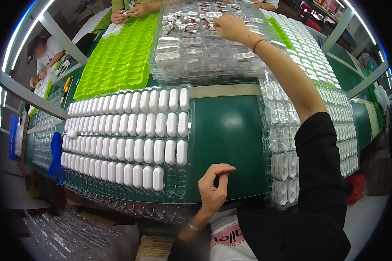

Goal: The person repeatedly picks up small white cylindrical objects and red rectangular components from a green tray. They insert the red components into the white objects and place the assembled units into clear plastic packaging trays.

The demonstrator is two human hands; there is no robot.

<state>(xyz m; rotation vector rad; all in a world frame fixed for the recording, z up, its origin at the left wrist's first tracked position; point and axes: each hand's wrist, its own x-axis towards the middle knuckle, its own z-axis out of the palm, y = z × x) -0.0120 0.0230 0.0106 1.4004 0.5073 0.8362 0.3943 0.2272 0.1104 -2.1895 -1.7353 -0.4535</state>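
My right hand [233, 28] reaches far forward over a stacked clear plastic tray [209, 71]. Its fingers are pinched down among small white plastic parts; whatever sits between the fingertips is hidden. A white oblong part [211, 15] lies right beside those fingers. Close to my body, my left hand [213, 188] hovers above the green table [230, 130], fingers curled and thumb near the index finger, with nothing visible inside. To its left stands a clear tray [175, 185] with rows of white rounded cases [146, 177]; the front row has bare slots at its right end.
A bright green moulded tray [117, 65] lies at far left. More clear trays with white cases [282, 167] run along the right. Across the table, another person's hands [137, 11] hold a small part. A blue object [56, 158] hangs at the left edge, near metal posts [30, 96].
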